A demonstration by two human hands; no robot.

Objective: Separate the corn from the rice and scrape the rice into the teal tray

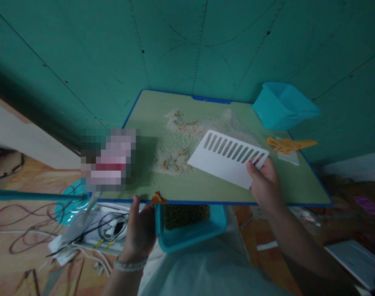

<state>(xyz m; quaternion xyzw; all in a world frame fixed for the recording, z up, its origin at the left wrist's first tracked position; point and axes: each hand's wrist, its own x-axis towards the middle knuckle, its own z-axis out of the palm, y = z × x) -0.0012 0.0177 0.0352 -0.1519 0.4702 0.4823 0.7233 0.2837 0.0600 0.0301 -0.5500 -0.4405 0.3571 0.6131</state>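
My right hand [265,183] grips a white slotted card [227,157] by its right end, holding it flat over a green board with a blue rim [206,202]. A spread of pale grains with brownish seeds [187,139] lies on the board left of the card. Below the board's near edge my left hand [140,231] holds a turquoise tub [190,236] with dark green grains [186,214] inside it. An orange scrap [159,198] sits on the rim by my left thumb.
An empty turquoise tub [282,105] lies tipped at the board's far right corner, with an orange glove [290,144] on a clear bag beside it. A blurred-out package [110,158] rests on the board's left. Cables [110,226] lie on the floor.
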